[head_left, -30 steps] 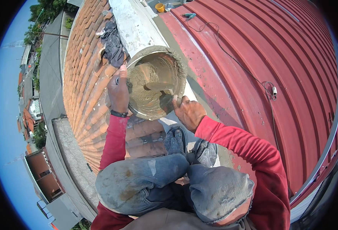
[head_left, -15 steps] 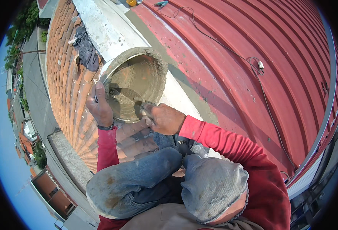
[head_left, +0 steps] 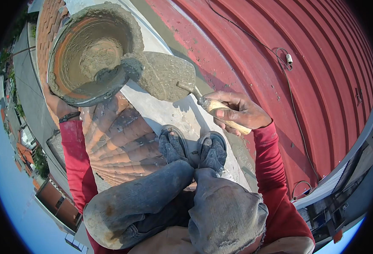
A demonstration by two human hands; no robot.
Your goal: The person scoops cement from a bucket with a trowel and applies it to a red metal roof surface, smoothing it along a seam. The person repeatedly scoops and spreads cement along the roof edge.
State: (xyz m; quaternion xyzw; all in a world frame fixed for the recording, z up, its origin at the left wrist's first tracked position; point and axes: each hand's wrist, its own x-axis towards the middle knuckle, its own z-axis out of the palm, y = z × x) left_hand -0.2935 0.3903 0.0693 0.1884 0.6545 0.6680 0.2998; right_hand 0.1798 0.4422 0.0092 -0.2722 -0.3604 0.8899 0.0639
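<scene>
My right hand (head_left: 239, 111) grips the pale wooden handle of a trowel (head_left: 167, 78), its fingers wrapped round it. The broad blade is coated in grey mortar, and its far end touches or overlaps the rim of a bucket (head_left: 59, 81). That bucket is tilted, with its mouth toward me. Orange shows through on its smeared inner wall, and wet mortar (head_left: 101, 57) lies inside. My left hand (head_left: 56, 103) holds the bucket at its lower left side; its fingers are mostly hidden behind the bucket.
Clay roof tiles (head_left: 118, 139) slope away at left, with a street far below. My sandalled feet (head_left: 212, 148) stand on a white ledge (head_left: 182, 114). Red ribbed metal roofing (head_left: 305, 93) spreads at right, crossed by a black cable (head_left: 294, 106) with a white connector (head_left: 289, 58).
The bucket has come up and left in my left hand, tipping its mouth toward me. My right hand has drawn the trowel out of the bucket to the right, bringing its blade into sight.
</scene>
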